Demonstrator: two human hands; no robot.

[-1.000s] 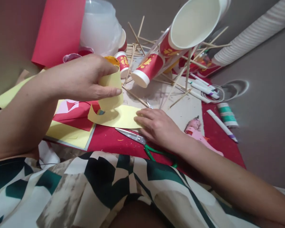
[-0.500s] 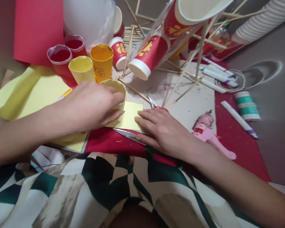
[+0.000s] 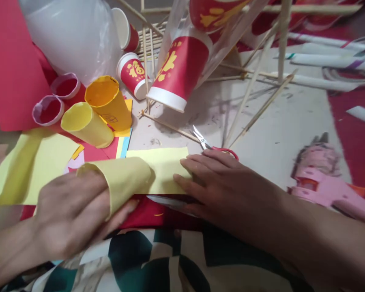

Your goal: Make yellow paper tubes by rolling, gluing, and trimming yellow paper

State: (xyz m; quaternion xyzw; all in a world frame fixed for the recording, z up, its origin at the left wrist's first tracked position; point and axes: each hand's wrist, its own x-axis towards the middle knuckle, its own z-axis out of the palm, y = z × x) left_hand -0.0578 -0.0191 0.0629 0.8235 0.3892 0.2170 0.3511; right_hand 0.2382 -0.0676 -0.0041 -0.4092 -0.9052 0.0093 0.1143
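My left hand (image 3: pixel 76 211) has its fingers inside the mouth of a pale yellow paper tube (image 3: pixel 126 176), the thumb under its outside. The tube lies tipped on its side, its far end over a pale yellow paper sheet (image 3: pixel 170 170). Pressed flat on that sheet's right end is my right hand (image 3: pixel 213 184), fingers spread. Just beyond its fingertips lie small red-handled scissors (image 3: pixel 202 138). A blade-like metal piece (image 3: pixel 162 199) shows partly below the sheet, its other end hidden by my right hand.
An upright yellow paper cup (image 3: pixel 89 125), an orange one (image 3: pixel 109 101) and two red ones stand at left. Red paper cups (image 3: pixel 182 69) in clear plastic hang amid a wooden stick frame (image 3: pixel 261 69). A pink glue gun (image 3: pixel 319 174) lies at right.
The yellow tube went from standing on the sheet to lying tipped toward me, with my left hand drawn left and nearer. My right hand stays on the sheet. The camera has moved closer.
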